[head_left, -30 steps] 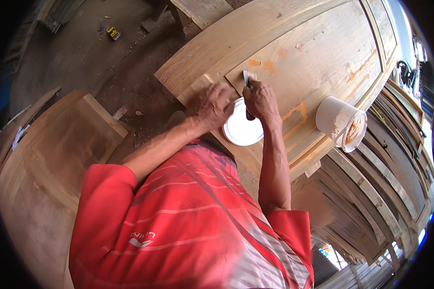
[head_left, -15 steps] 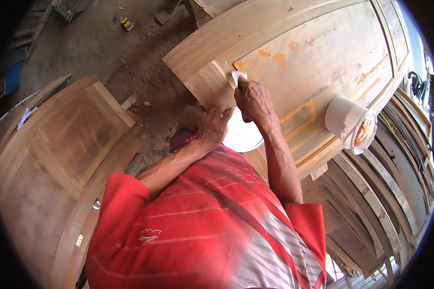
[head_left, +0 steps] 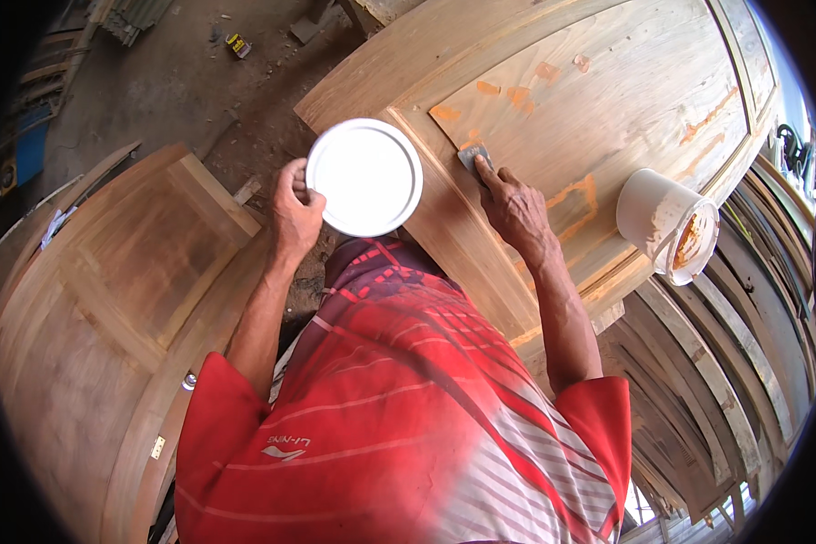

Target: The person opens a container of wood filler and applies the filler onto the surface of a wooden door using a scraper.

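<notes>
My left hand (head_left: pixel 295 210) grips the rim of a round white lid (head_left: pixel 364 177) and holds it up off the door, near its left edge. With my right hand (head_left: pixel 514 205) I press a small grey scraper (head_left: pixel 472 156) flat onto the recessed panel of a pale wooden door (head_left: pixel 607 82), just below an orange filler patch (head_left: pixel 445 113). More orange filler patches dot the panel. A white bucket (head_left: pixel 666 223) with orange paste on its rim lies tilted on the door's right side, apart from both hands.
A second, darker wooden panel door (head_left: pixel 127 281) lies at my left. Dirt floor (head_left: pixel 181 82) with scraps runs between the doors at the top left. Stacked wooden frames (head_left: pixel 734 363) fill the right side. My red striped shirt (head_left: pixel 399 417) covers the lower middle.
My left hand has lifted the white lid off the door and moved it left and up. My right hand with the scraper has stayed at the panel's corner.
</notes>
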A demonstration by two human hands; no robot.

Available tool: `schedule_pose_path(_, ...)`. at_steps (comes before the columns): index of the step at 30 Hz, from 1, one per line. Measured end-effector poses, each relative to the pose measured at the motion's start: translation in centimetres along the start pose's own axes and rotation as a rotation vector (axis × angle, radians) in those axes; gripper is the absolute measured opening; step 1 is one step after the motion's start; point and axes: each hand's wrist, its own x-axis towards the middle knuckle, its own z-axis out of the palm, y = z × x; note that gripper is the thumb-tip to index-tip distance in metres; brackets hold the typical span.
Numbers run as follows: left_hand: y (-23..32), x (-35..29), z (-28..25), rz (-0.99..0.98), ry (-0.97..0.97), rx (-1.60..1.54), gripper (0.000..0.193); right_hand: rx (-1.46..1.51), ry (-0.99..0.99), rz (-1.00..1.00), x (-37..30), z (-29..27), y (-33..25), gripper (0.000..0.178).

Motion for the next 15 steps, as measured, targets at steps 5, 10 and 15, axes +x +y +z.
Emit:
schedule_pose_path(5,3.2,7.5,-0.1,-0.04,0.232,-0.086,0.054,0.002,-0.007,-0.04,0.2,-1.2,0.7,0.045)
schedule_pose_path(10,6.6,13.7,3.1,0.056,0.224,-0.076,0.062,-0.039,-0.019,-0.03,0.3,-1.0,1.6,0.045)
schedule_pose_path(15,4.6,17.5,7.3,0.215,0.236,0.342,0.053,-0.056,-0.024,-0.099,0.6,0.3,0.9,0.045)
